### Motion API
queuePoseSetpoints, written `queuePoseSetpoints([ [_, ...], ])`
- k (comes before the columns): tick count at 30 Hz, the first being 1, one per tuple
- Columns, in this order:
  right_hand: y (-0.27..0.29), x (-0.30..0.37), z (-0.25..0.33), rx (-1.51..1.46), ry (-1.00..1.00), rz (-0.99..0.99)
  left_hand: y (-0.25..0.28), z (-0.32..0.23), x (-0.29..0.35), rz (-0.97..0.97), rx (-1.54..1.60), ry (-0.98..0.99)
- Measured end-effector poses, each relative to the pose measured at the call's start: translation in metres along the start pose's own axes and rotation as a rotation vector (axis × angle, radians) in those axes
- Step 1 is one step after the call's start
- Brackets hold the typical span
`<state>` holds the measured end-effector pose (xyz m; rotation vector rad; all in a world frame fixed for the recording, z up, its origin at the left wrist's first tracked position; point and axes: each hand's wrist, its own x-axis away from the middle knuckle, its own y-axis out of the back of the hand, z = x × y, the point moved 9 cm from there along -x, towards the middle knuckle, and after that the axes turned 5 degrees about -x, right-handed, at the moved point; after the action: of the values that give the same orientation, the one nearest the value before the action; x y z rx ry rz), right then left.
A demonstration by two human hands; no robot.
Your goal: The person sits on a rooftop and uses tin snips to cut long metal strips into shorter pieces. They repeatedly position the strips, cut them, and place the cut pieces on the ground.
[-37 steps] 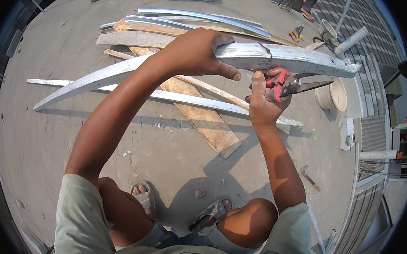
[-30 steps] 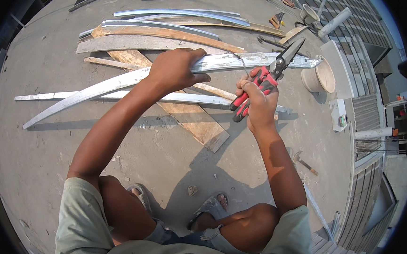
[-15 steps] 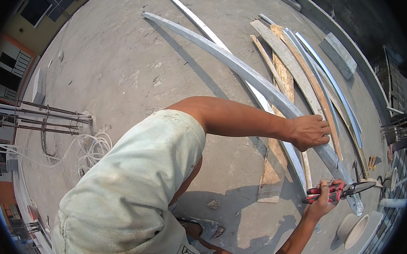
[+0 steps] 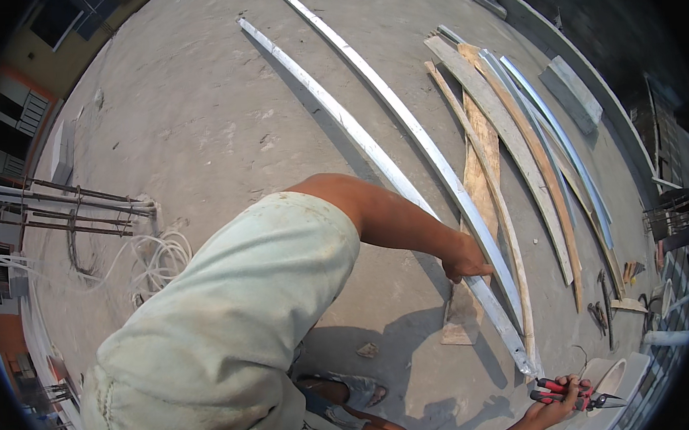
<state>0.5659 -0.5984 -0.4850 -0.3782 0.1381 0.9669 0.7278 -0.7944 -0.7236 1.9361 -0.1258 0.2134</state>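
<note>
My left hand [image 4: 466, 259] is closed on a long, narrow metal strip [image 4: 329, 108] that lies across the concrete floor, gripping it close to its near end. A second, similar strip [image 4: 401, 111] runs alongside it, just to the right. My right hand [image 4: 561, 398] sits low at the bottom right, shut on red-handled snips [image 4: 581, 396], a short way off the strip's near end [image 4: 524, 362]. My pale sleeve and shoulder [image 4: 225, 335] hide much of the floor on the left.
Wooden planks [image 4: 481, 165] and more curved metal strips [image 4: 555, 136] lie to the right. A white bucket [image 4: 611, 376] stands by the snips, with small tools [image 4: 601, 313] beyond it. Coiled white cable [image 4: 160, 260] and rebar [image 4: 64, 210] sit at the left. My sandalled foot [image 4: 361, 390] is below.
The view has swung left, so my shoulder now fills the lower left. My right hand took the snips off the strip's end and lowered them. My left hand still grips the strip.
</note>
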Motion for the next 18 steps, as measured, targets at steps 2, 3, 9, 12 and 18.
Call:
queuePoseSetpoints([
  [2, -0.022, 0.038, -0.003, 0.041, -0.085, 0.079, -0.005, 0.019, 0.008, 0.045, 0.045, 0.083],
  [3, -0.033, 0.060, -0.007, 0.056, -0.145, 0.118, -0.008, 0.023, 0.012, 0.051, 0.049, 0.088],
  [9, -0.064, 0.166, -0.049, 0.142, -0.520, 0.218, -0.028, 0.041, 0.025, 0.168, 0.050, 0.114],
  [12, -0.064, 0.195, -0.053, 0.143, -0.607, 0.238, -0.038, 0.031, 0.026, 0.202, 0.032, 0.124],
  [18, -0.060, 0.222, -0.042, 0.070, -0.665, 0.277, -0.058, 0.013, 0.041, 0.368, -0.076, 0.076],
])
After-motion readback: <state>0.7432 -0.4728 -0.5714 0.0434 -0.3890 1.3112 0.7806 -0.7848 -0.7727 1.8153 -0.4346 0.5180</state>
